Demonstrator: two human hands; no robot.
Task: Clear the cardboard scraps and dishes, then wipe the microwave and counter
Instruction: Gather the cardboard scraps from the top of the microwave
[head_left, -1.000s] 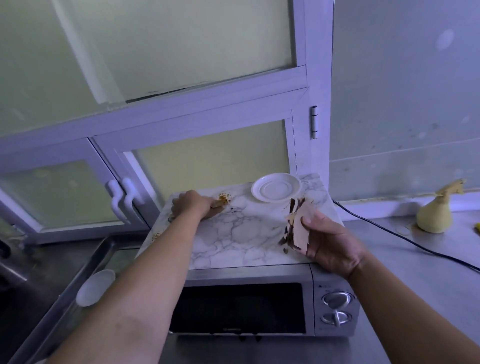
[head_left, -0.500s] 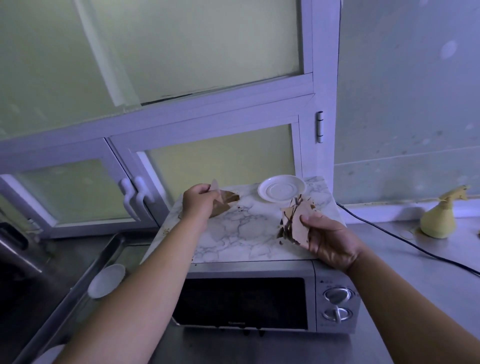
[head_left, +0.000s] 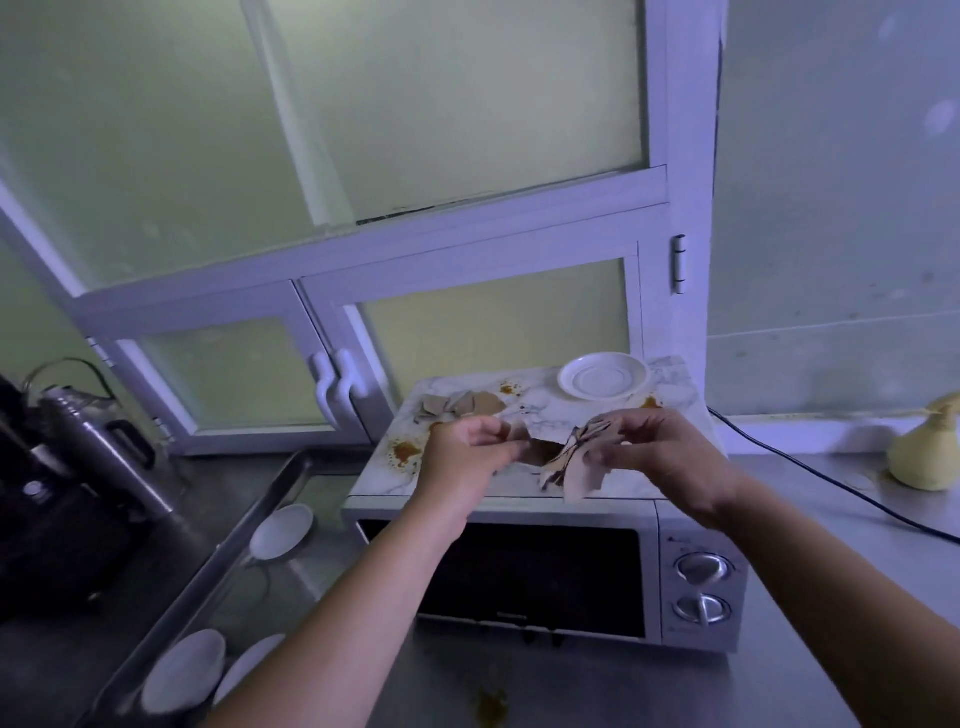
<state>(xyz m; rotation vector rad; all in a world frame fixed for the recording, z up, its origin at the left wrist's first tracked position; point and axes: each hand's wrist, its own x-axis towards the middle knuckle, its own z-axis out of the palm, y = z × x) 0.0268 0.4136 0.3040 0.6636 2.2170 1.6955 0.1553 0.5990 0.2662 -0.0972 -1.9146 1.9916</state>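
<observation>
The left hand (head_left: 467, 457) was working at the back-left corner of the microwave (head_left: 519, 571) top a second ago. It has since lifted a piece and come across to meet the right hand (head_left: 660, 457) above the front middle of that top. The two catches are now merged into one bundle of cardboard scraps (head_left: 569, 465), held in the air just above the marbled lid and not resting on it. Each grip is pinching: the left fingers curl onto the bundle's left edge, and the right thumb and fingers nip its right side.

For the task, this looks like gathering into a single handful so that one hand can go back for more. The clearing is only partly done. Loose scraps (head_left: 457, 408) still lie on the back-left of the microwave top, and the white saucer (head_left: 604, 382) sits at its back-right. Brown stains (head_left: 402, 452) show on the lid's left side, so wiping has not begun.

The bundle's long axis runs roughly crosswise, parallel to the microwave's front edge, from one hand to the other. It is crumpled rather than flat. Its pale lower flap hangs past the front edge and points down toward the door, and a darker inner face shows in the middle.
</observation>
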